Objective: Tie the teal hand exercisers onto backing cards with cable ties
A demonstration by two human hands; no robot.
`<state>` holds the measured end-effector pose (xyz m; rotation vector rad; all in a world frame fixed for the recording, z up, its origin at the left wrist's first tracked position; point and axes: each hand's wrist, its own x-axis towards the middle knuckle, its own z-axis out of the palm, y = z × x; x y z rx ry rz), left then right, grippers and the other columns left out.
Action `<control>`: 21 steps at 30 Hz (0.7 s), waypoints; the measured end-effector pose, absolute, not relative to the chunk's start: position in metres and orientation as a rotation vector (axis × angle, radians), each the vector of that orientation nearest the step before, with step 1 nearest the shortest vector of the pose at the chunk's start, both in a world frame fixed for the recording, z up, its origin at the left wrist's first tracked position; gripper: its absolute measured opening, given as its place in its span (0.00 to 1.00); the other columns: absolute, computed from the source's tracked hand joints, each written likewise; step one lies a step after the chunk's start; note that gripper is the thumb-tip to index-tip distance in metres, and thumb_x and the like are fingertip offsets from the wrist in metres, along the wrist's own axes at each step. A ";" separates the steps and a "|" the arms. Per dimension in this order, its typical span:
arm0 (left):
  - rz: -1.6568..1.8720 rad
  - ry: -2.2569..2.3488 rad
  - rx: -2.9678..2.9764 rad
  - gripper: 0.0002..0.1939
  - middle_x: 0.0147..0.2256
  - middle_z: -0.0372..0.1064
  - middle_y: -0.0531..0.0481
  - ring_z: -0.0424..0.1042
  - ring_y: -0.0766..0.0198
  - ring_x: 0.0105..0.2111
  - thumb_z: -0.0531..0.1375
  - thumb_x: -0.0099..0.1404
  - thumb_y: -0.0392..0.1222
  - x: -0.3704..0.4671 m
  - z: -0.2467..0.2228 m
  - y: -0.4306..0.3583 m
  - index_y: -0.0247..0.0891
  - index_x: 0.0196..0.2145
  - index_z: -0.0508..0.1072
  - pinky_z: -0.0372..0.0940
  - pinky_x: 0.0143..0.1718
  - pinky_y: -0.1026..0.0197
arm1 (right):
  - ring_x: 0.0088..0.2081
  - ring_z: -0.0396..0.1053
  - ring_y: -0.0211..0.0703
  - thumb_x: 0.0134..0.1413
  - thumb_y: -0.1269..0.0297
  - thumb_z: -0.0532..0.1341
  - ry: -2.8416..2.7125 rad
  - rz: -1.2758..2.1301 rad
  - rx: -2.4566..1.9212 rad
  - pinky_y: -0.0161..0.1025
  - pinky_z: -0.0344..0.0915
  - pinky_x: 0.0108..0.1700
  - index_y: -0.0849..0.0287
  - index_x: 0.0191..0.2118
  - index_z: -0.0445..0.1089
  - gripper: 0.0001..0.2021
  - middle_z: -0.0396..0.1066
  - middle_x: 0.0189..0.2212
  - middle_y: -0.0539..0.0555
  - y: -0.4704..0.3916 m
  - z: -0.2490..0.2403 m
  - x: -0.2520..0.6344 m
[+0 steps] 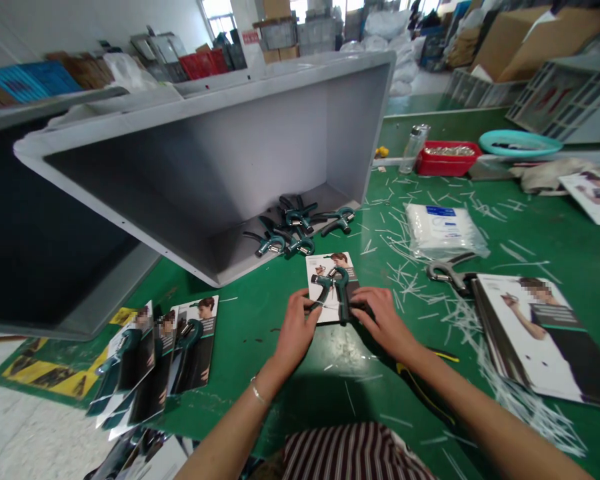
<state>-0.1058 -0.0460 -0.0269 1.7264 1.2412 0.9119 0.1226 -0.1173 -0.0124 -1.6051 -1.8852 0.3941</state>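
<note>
In front of me a dark green and black hand grip strengthener [341, 283] lies on a printed backing card [314, 268], its spring end away from me. A thin whitish tie seems to cross its handles. My left hand [298, 328] pinches the left handle and the card's left edge. On the other side my right hand [384, 321] is closed at the card's right edge, beside the right handle; its fingertips are partly hidden. More hand grip strengtheners [297, 220] lie heaped at the mouth of a tipped grey bin [280, 147].
Carded grip strengtheners [193, 347] lie at the left table edge. To the right are a stack of cards [535, 347], a grey grip strengthener [450, 272], a bag of ties [446, 230], scattered white strips [410, 280] and yellow-black handled pliers [423, 390]. A red tray [447, 163] stands behind.
</note>
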 end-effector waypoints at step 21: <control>0.660 1.012 1.130 0.24 0.28 0.72 0.51 0.71 0.63 0.21 0.67 0.55 0.49 -0.083 0.012 -0.069 0.35 0.44 0.67 0.66 0.17 0.64 | 0.40 0.68 0.51 0.64 0.53 0.54 -1.664 0.891 -1.805 0.51 0.67 0.44 0.52 0.64 0.57 0.25 0.70 0.43 0.59 -0.192 0.019 0.163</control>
